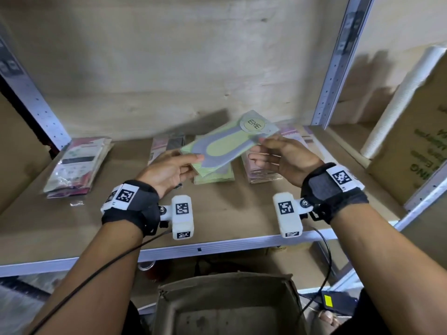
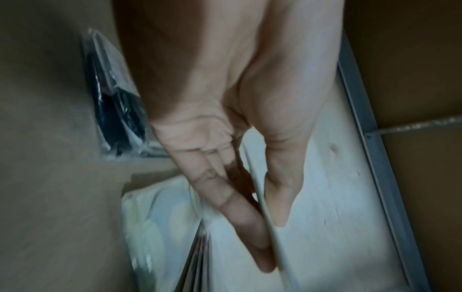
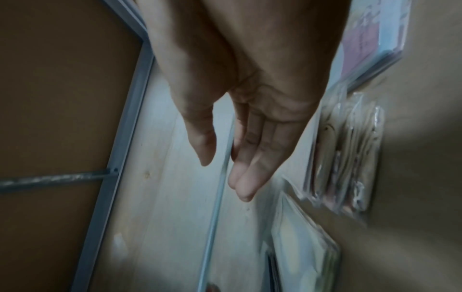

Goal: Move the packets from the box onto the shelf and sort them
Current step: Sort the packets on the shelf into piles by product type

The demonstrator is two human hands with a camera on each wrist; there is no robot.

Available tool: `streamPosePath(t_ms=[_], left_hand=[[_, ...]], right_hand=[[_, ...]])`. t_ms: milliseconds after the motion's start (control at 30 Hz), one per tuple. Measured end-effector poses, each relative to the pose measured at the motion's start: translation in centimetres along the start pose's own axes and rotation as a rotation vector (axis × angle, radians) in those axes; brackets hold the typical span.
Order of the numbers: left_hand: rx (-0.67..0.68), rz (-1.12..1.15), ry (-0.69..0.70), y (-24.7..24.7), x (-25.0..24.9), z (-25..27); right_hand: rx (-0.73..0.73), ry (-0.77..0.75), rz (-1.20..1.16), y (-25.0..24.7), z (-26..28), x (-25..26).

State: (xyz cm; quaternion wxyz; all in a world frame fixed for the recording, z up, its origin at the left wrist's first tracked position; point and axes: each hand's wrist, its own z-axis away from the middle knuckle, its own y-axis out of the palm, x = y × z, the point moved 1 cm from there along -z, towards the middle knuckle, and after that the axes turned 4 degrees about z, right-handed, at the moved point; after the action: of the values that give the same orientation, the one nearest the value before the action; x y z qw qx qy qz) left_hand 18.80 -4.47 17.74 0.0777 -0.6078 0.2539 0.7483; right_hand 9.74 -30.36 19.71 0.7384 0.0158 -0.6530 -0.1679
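I hold one flat green-and-grey packet (image 1: 225, 143) marked "ENE" level above the shelf board (image 1: 229, 213), a hand at each end. My left hand (image 1: 193, 163) pinches its near-left end, thumb on top and fingers beneath. My right hand (image 1: 260, 147) pinches the right end just below the round label. Directly under it lies a stack of matching green packets (image 1: 215, 176). In the left wrist view the packet (image 2: 283, 276) shows edge-on between the thumb and fingers of the left hand (image 2: 271, 243). The right wrist view shows the packet's thin edge (image 3: 212, 227) inside the right hand (image 3: 223, 177). The cardboard box (image 1: 227, 280) stands open below the shelf.
Pink packets (image 1: 263, 170) are stacked right of the green stack, another stack (image 1: 167, 146) lies behind my left hand, and a looser pile (image 1: 77, 165) sits far left. Metal uprights (image 1: 338, 64) frame the bay. A large carton (image 1: 416, 146) and a white roll (image 1: 396, 100) stand right.
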Motion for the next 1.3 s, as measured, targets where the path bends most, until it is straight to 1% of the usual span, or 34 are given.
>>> streamPosePath(t_ms=[67, 133, 200, 267, 333, 400, 467, 533, 600, 700, 767, 833, 933, 1033, 1100, 1200, 1300], left_hand=[[0.027, -0.016, -0.01, 1.3, 0.7, 0.4], [0.081, -0.075, -0.008, 2.3, 1.3, 0.6], [0.129, -0.12, -0.001, 2.4, 1.2, 0.7], [0.132, -0.154, -0.011, 1.8, 0.7, 0.7], [0.078, -0.192, 0.003, 1.0, 0.1, 0.7], [0.009, -0.175, 0.051, 0.3, -0.4, 0.5], [-0.039, -0.109, 0.089, -0.3, -0.8, 0.3], [-0.079, -0.044, 0.123, -0.6, -0.9, 0.2], [-0.169, -0.012, 0.15, -0.9, -0.9, 0.1], [-0.312, -0.023, 0.169, -1.4, -0.7, 0.0], [-0.38, -0.013, 0.179, -1.8, -0.8, 0.0], [-0.432, 0.043, 0.184, -2.3, -0.9, 0.1], [-0.416, 0.106, 0.146, -2.6, -1.1, 0.3], [-0.318, 0.152, 0.047, -2.5, -1.4, 0.7], [-0.282, 0.135, -0.011, -2.6, -1.6, 0.8], [-0.303, 0.159, -0.056, -2.7, -1.3, 0.8], [-0.314, 0.267, -0.043, -2.6, -0.9, 0.7]], right_hand=[[0.025, -0.006, 0.047, 1.2, 0.3, -0.6], [0.01, -0.038, 0.077, 2.1, 0.5, -1.1], [0.004, -0.068, 0.06, 2.6, 0.5, -1.2], [0.015, -0.075, 0.065, 2.7, 0.5, -1.2], [0.026, -0.067, 0.151, 2.5, 0.4, -1.3], [0.055, -0.062, 0.242, 2.5, 0.5, -1.6], [0.13, -0.058, 0.299, 2.8, 0.7, -1.9], [0.24, -0.054, 0.347, 3.3, 0.9, -2.3], [0.322, -0.038, 0.381, 3.6, 1.0, -2.6], [0.336, -0.034, 0.414, 3.8, 0.9, -2.7], [0.314, -0.048, 0.514, 3.5, 0.8, -2.7], [0.336, -0.036, 0.565, 3.2, 0.8, -2.8], [0.397, -0.024, 0.568, 3.0, 1.0, -2.6], [0.424, -0.058, 0.565, 3.1, 1.3, -2.1], [0.417, -0.068, 0.55, 3.1, 1.5, -1.9], [0.405, -0.076, 0.571, 3.0, 1.6, -1.9], [0.351, -0.068, 0.573, 2.8, 1.5, -1.8]])
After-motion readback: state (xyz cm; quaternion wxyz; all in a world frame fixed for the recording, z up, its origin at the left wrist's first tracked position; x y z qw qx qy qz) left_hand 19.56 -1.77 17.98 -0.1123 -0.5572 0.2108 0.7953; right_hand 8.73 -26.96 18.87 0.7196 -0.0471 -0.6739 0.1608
